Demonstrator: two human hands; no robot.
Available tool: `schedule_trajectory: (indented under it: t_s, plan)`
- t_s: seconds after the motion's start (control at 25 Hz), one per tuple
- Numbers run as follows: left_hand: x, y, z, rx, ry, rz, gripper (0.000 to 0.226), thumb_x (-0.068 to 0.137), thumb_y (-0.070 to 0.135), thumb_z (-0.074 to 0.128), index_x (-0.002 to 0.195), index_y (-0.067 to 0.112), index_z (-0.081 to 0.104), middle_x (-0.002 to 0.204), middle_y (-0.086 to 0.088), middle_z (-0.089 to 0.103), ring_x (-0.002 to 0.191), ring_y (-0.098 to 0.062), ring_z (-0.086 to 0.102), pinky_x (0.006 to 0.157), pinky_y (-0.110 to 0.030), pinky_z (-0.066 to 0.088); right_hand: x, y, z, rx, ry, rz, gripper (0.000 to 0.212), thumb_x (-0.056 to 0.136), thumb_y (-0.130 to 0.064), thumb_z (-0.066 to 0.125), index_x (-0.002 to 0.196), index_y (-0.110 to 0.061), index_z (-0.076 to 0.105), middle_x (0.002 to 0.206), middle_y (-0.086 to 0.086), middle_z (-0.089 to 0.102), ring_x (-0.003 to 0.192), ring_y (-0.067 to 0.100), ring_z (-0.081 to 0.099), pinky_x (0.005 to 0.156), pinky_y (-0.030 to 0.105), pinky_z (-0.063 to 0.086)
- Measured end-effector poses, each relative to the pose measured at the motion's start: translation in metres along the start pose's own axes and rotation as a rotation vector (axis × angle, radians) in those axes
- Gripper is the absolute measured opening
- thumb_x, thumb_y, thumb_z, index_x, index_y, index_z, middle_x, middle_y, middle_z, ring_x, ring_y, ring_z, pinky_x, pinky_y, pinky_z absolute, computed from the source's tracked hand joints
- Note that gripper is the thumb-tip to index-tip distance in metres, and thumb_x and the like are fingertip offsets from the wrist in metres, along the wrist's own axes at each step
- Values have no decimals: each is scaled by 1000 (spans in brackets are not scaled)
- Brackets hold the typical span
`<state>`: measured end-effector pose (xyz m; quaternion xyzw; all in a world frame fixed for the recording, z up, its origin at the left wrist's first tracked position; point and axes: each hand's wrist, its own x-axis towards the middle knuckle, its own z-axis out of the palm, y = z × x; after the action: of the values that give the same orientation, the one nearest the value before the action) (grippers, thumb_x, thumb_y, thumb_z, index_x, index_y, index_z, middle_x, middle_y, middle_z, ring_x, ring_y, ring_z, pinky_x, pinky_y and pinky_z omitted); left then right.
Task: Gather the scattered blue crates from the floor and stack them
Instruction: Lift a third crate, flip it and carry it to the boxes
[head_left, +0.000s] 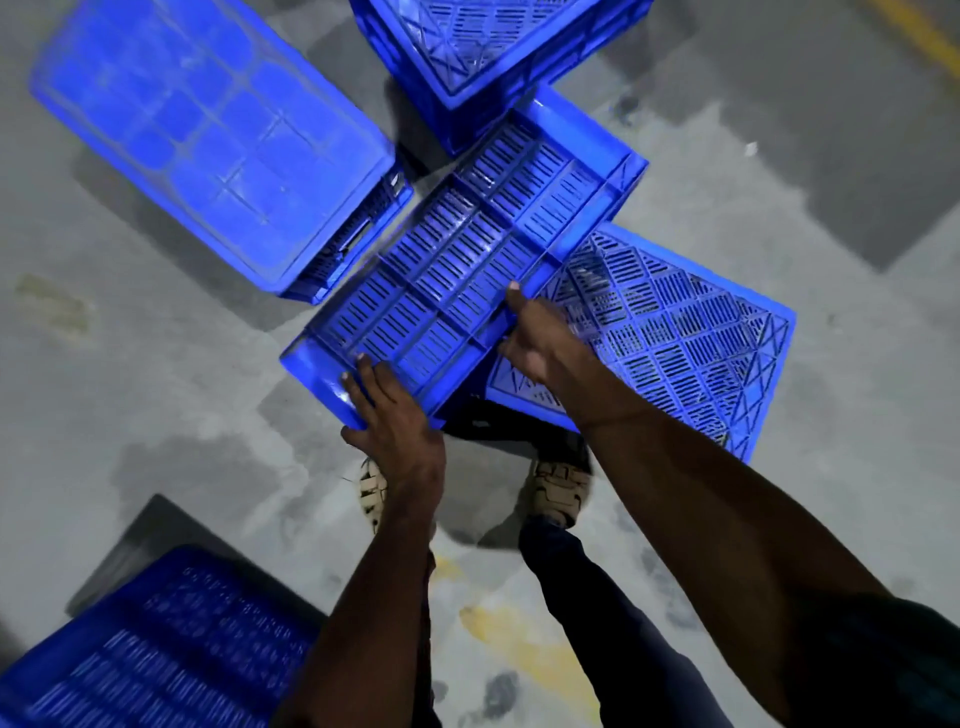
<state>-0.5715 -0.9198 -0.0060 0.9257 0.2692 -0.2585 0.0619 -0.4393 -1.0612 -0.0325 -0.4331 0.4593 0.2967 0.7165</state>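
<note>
Partly hidden: the crate at top is cut off by the frame's upper edge, and the crate at lower left is blurred and cut by the bottom edge, its pattern hard to read. Whether the held crate touches the floor cannot be told; its far end is overlapped by the crate at top.

Left hand: arm reaching forward and down, fingers curled over the near corner of the held crate, gripping its rim. Right hand: arm stretched from lower right, thumb lying on the slotted surface, the other fingers wrapped under the long edge, gripping it too.

Held crate sits in centre frame, slotted face toward the camera, running diagonally from near left to far right.

Around it: an overturned crate at upper left, solid ribbed base up, just beside the held crate. A lattice crate lies to the right, partly beneath the held crate and the right forearm. Two sandalled feet stand on the grey floor below the hands, the left one mostly hidden by the left wrist. Faded yellow paint marks the floor near the legs.
</note>
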Motion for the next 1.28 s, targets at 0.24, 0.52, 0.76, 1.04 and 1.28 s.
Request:
schedule_trajectory:
  t_s: [0.24,0.52,0.76,1.04,1.28]
  plan:
    - [11,-46,30,52,5,56,105,67,6,78,152,8,18,165,-8,11,153,-33,8,101,-65,39,1,44,-12,-170,-65,1,16,103,-17,48,114,-11,57,118,12,64,109,33,63,85,47,56]
    - [-13,-56,54,112,-77,49,104,73,21,82,153,9,18,165,-9,11,150,-36,17,103,-62,39,-18,70,-50,-190,-83,7,19,101,-5,47,92,-18,58,94,7,64,84,23,62,89,43,55]
    - [-24,-35,61,365,153,283,75,91,17,58,155,10,20,163,-15,22,149,-33,26,111,-58,31,-31,86,-96,-204,151,-54,19,98,-2,52,115,-10,52,97,12,62,68,21,63,55,28,57]
    - [-61,35,90,397,0,796,83,91,19,57,158,14,8,166,-15,2,152,-37,11,113,-55,29,-18,128,-212,-318,466,-120,17,89,-13,62,99,-24,54,102,14,63,95,37,64,83,49,51]
    - [-42,70,150,204,-122,469,83,95,55,45,157,11,13,164,-14,14,151,-32,17,114,-52,30,9,140,-316,-327,717,-105,24,74,-44,60,91,-27,54,96,9,63,92,33,64,83,55,55]
